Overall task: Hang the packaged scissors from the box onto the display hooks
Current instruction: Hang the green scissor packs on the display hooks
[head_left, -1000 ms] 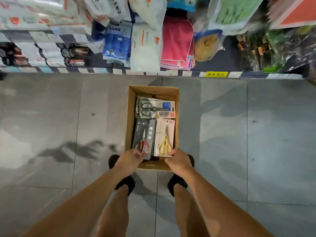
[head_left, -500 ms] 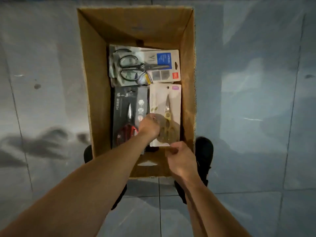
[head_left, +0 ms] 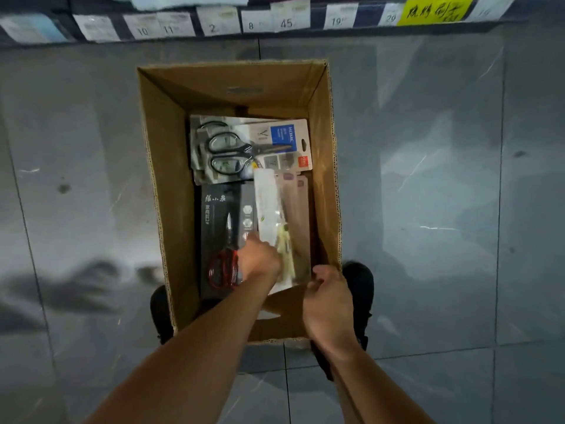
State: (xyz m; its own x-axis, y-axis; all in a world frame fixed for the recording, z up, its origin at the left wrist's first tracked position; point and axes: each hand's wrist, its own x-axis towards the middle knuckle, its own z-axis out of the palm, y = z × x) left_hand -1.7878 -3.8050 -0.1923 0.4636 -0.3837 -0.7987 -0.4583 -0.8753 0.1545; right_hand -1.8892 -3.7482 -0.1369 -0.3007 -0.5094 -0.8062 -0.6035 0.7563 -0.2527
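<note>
– Down on the grey tiled floor (head_left: 428, 209), under that row of price tags (head_left: 286, 19), what's the big thing?

– An open cardboard box (head_left: 165, 185), standing between the person's dark shoes (head_left: 360, 280). Scissors packs lie in the bottom. A grey pack (head_left: 244, 142) with black handles sits at the far end, and a black pack (head_left: 220, 209) with red handles is near left. A pale pack (head_left: 267, 203) with yellow handles is near right.

– Which one is being taken?

– The pale pack. It's inside the box, tilted up instead of lying flat, with brownish cards showing beside it. It's blurred, so I can't read the print.

– And the hands?

– The left hand (head_left: 260, 261) grasps the pale pack low down, by the yellow handles. The right hand (head_left: 328, 304) sits at the pack's near right corner, fingers curled. I can't tell whether it pinches the card or only touches it.

– So which step is this?

– Picking out, I'd say. Nothing is hung, and no hooks are in view.

– What does the next move call for?

– Lifting the pack clear of the box walls, then turning its hanging end upward for a hook. The grey pack shows a dark slot at one end, and I'd expect the same on this one.

– How does it look to handle?

– Thin and light, probably a bit bendy. Two hands should steady it.
</note>
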